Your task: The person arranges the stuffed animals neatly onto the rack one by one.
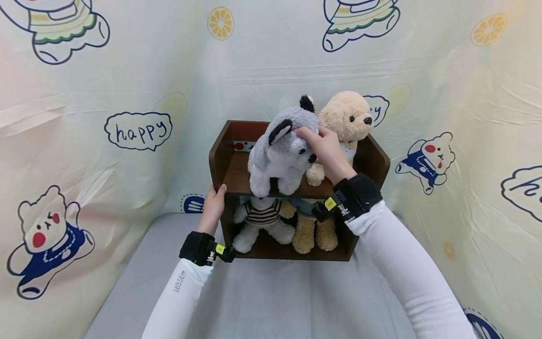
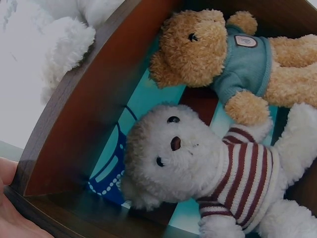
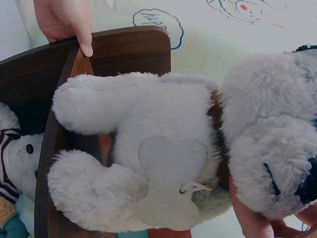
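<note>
My right hand [image 1: 326, 149] holds a grey and white plush husky [image 1: 267, 157] by its head, at the upper level of a small dark wooden shelf [image 1: 218, 157]. Black ears stick up from the husky, and a bone-shaped tag [image 3: 171, 183] hangs at its chest in the right wrist view. At the shelf's left side, my left hand [image 1: 213, 205] grips the edge near the middle board. A cream plush dog [image 1: 338, 113] sits to the husky's right on that level, partly behind my right hand.
In the lower compartment sit a white plush bear [image 2: 173, 148] in a striped shirt and a brown teddy bear [image 2: 193, 49] in a teal top. The shelf stands on a grey cloth-covered table [image 1: 271, 296]. Behind hangs a printed curtain [image 1: 139, 75].
</note>
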Tool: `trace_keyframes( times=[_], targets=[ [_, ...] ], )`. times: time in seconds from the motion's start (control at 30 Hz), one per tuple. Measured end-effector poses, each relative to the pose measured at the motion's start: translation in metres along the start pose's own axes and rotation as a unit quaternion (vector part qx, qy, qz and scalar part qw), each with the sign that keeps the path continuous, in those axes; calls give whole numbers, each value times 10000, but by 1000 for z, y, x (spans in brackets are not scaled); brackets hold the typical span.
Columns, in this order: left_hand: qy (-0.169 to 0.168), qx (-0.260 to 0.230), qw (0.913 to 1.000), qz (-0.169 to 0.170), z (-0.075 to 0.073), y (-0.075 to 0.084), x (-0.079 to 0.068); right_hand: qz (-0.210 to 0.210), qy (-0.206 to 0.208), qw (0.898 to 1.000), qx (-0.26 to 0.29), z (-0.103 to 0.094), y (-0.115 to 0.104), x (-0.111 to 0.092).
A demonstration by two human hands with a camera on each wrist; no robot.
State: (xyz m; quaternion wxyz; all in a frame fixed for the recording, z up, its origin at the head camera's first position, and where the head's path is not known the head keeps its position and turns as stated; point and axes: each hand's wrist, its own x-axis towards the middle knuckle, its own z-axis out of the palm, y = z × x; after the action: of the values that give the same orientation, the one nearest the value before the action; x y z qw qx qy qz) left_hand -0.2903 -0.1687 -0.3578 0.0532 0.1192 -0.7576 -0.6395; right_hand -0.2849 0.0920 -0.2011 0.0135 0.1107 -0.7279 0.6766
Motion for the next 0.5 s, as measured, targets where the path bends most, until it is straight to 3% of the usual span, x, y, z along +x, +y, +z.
trace_keyframes(
  times=[0.27, 0.5],
  targets=[
    [-19, -50, 10000, 15, -1, -1, 1, 71, -162, 9998, 20, 2, 4, 11],
    [-17, -13, 10000, 40, -1, -1, 2, 44, -732, 9950, 685, 2, 11, 21]
  ],
)
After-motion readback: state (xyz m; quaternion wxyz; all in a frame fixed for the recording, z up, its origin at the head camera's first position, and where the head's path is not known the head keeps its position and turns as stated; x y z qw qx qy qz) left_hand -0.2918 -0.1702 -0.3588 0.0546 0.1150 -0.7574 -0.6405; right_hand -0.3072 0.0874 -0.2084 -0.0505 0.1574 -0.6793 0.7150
